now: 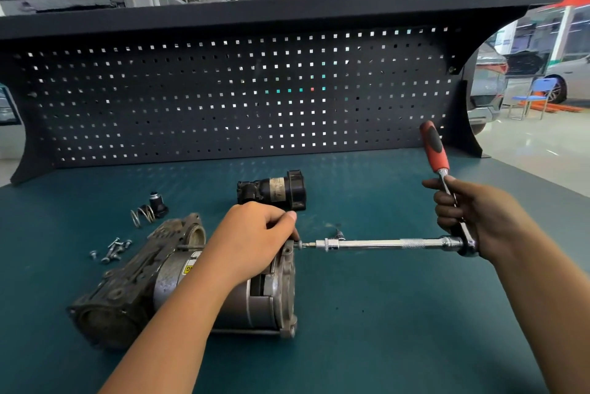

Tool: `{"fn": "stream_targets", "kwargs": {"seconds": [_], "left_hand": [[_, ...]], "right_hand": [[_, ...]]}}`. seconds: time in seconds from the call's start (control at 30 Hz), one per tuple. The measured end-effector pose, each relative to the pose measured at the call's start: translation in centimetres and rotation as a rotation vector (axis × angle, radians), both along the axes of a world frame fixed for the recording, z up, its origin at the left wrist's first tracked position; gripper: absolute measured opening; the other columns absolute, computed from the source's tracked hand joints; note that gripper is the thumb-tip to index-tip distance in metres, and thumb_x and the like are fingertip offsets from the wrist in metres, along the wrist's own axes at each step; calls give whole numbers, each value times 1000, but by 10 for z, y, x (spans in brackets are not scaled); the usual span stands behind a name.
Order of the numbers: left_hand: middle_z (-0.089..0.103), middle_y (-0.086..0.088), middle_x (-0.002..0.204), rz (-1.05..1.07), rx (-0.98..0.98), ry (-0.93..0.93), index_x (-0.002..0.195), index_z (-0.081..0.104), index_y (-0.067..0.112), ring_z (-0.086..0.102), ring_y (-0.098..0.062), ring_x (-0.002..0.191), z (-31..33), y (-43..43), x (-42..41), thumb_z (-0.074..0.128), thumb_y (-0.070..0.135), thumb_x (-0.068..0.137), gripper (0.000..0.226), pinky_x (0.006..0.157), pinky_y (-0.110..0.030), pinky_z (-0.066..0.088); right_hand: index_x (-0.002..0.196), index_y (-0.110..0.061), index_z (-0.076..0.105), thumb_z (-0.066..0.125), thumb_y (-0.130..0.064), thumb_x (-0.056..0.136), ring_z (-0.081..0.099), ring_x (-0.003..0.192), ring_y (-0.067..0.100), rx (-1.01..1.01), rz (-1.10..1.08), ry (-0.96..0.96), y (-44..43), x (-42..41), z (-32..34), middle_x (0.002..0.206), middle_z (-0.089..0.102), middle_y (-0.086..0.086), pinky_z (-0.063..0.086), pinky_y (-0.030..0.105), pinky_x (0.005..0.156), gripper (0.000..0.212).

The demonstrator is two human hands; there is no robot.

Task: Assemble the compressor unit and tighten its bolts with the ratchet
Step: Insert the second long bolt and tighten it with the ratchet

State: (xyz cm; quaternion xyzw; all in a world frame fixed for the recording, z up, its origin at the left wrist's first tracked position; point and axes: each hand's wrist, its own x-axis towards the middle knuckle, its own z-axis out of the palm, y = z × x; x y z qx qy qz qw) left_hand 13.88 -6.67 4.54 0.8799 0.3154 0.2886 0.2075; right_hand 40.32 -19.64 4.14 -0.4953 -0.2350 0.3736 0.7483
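While the right hand [469, 218] clenches the ratchet [435, 151] low on its steel shank, red handle standing up, the extension [383, 244] runs level to a bolt [299, 244] in the end flange of the compressor [178, 285], which lies toward the front left of the tabletop [383, 314]. The left hand [252, 234] clasps that flange, fingertips by the bolt. Best to keep the extension square, press inward, and grip higher up for leverage.

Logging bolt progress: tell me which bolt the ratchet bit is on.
The bolt at the compressor flange, by the left hand; the other bolts lie loose on the mat.
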Motion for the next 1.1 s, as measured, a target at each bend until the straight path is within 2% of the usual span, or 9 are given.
{"fn": "stream_targets", "kwargs": {"seconds": [0.27, 0.4, 0.5, 0.63, 0.73, 0.83, 0.9, 1.03, 1.1], "left_hand": [[61, -3, 108, -125, 403, 303, 111, 52, 17, 56, -26, 102, 13, -57, 69, 48, 51, 91, 39, 78, -35, 45], [60, -14, 111, -94, 444, 428, 111, 50, 8, 56, -35, 104, -14, -101, 123, 57, 32, 92, 31, 70, -35, 30], [69, -2, 75, 8, 473, 466, 78, 67, 20, 66, -17, 72, -13, -106, 123, 78, 37, 64, 24, 55, -25, 23], [70, -7, 83, -52, 504, 538, 83, 68, 14, 67, -26, 77, -25, -100, 133, 63, 21, 79, 10, 47, -24, 6], [59, 1, 45, 70, 473, 540, 48, 64, 19, 58, -14, 41, -17, -107, 125, 83, 36, 36, 28, 54, -21, -7], [70, -7, 76, -20, 510, 539, 77, 69, 14, 67, -26, 72, -28, -101, 134, 67, 20, 72, 7, 48, -23, 3], [67, -2, 63, 71, 470, 511, 64, 67, 17, 64, -21, 58, -22, -101, 131, 75, 23, 61, 11, 49, -23, -1], [68, -7, 90, 10, 534, 392, 87, 63, 15, 63, -31, 82, -39, -93, 142, 50, 7, 84, 15, 46, -26, 9], [67, -8, 93, 25, 530, 356, 90, 63, 14, 61, -32, 85, -35, -91, 141, 46, 8, 86, 18, 46, -28, 12]], "right_hand": [[82, -8, 49, 38, -22, 101, 25, 34, 5, 87, -9, -93, -1, 0, 0, 48, 33, -5, 23, 15, 33, 26], [80, -9, 48, 39, -23, 101, 25, 34, 4, 93, -10, -73, -1, -3, 0, 47, 33, -5, 22, 16, 32, 27], [78, -11, 47, 40, -26, 100, 24, 33, 5, 82, -6, -83, -3, -5, 1, 47, 32, -5, 21, 15, 33, 28], [72, -16, 40, 45, -31, 98, 22, 35, 6, 99, -63, -193, -10, -13, -6, 48, 29, -6, 22, 16, 33, 30], [73, -15, 40, 41, -38, 96, 27, 40, 9, 201, -176, -376, -26, -24, -12, 52, 32, -3, 28, 18, 38, 32], [76, -21, 54, 40, -32, 93, 48, 56, 9, 215, -300, -722, -54, -38, -22, 60, 54, -1, 40, 18, 52, 25], [83, -20, 63, 45, -4, 96, 59, 75, 1, 191, -336, -886, -75, -40, -33, 78, 67, -8, 45, 10, 70, 27], [83, -48, 73, 48, 23, 80, 51, 103, -20, -40, -109, -1079, -103, -33, -46, 100, 65, -34, 41, 12, 92, 75], [109, -34, 68, 49, 26, 71, 47, 117, -14, -27, -71, -1151, -110, -31, -53, 126, 59, -18, 42, 12, 93, 73]]}}
